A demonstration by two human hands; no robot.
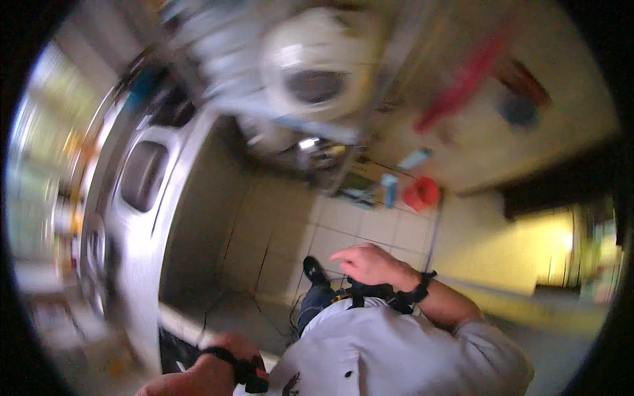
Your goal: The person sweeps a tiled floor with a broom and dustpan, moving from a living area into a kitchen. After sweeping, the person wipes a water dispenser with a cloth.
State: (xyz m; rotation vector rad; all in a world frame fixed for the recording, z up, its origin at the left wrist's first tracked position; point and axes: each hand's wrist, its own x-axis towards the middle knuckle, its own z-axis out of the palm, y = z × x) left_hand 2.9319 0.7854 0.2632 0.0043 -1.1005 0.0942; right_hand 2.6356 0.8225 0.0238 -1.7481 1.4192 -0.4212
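Note:
My right hand (pixel 369 265) is in front of my body, above the tiled floor. Its fingers bend to the left, with one reaching past the others, and nothing shows in them. A black strap (pixel 423 287) circles that wrist. My left hand (pixel 240 346) is low at the left, beside the front edge of a stainless steel sink counter (pixel 136 277). Blur and the wrist with its black band hide those fingers, so I cannot tell whether they hold anything. Between my hands, a dark shoe (pixel 314 270) shows on the floor (pixel 337 230).
A sink basin (pixel 146 175) is set in the counter on the left. A large whitish rounded appliance (pixel 317 59) stands on a rack ahead. By the wall are a red bucket (pixel 421 193) and a light blue bottle-like item (pixel 389 190). Thin cords (pixel 257 299) run near my feet.

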